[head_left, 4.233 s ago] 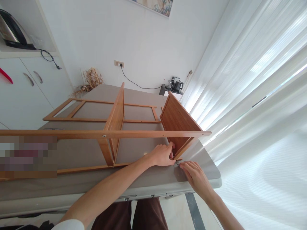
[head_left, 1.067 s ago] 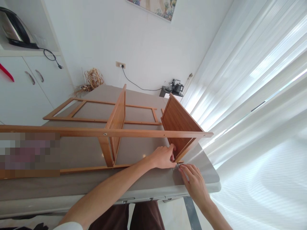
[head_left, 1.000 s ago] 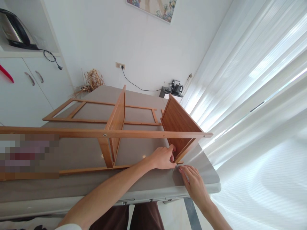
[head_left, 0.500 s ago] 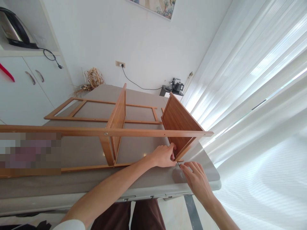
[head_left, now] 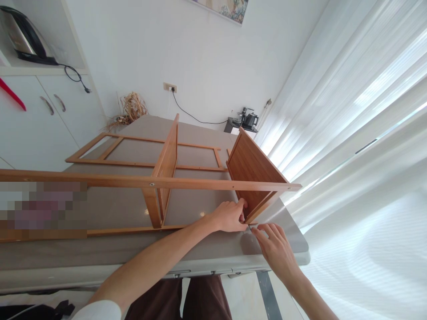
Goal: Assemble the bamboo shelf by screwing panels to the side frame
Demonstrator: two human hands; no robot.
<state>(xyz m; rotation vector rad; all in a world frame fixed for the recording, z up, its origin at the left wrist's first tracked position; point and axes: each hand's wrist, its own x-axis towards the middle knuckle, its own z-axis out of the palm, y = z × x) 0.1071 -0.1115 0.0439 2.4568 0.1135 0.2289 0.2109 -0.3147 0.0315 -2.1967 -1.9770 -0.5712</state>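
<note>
A wooden shelf frame (head_left: 196,182) lies on its side on the grey table, with two slatted boards standing upright in it. My left hand (head_left: 231,216) is closed around the near lower corner of the right-hand shelf board (head_left: 256,166), where the lower rail meets it. Just to the right, my right hand (head_left: 274,242) pinches a thin dark hex key (head_left: 250,228), its tip against that corner. Fingers hide most of the tool and the joint. Bolt heads show along the upper rail, near the middle board (head_left: 167,169) and at the right end.
Behind lies a second ladder-like wooden side frame (head_left: 133,164) on the table (head_left: 140,251). Dried stalks (head_left: 131,109) sit at the far left edge. A small stand with a black kettle (head_left: 251,120) is at the back, white curtains (head_left: 367,178) on the right.
The whole view has shifted slightly, with things appearing a little further right. Both hands keep their places at the corner, and the frame appears unmoved.
</note>
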